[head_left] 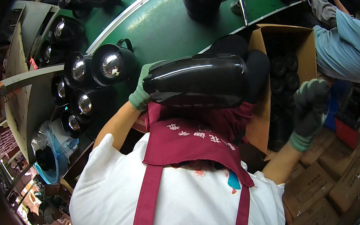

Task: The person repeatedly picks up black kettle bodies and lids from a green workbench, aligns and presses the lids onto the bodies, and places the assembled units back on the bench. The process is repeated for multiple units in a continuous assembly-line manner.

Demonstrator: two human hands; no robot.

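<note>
A glossy black thermos jug body lies on its side across my lap, over the maroon apron. My left hand, in a green and grey glove, grips its narrower left end; some of the fingers are hidden behind it. On the right, my right hand is raised beside an open cardboard box of round black parts. Its gloved fingers are curled closed, and whatever they may hold is not visible. To the left of my left hand, several black jugs lie with shiny steel mouths facing me, one of them a handled jug.
A green work surface with a pale metal strip spans the far side. A stack of round black parts stands on it. At lower left is a blue tub. Cardboard cartons lie at right, and another person sits beyond the box.
</note>
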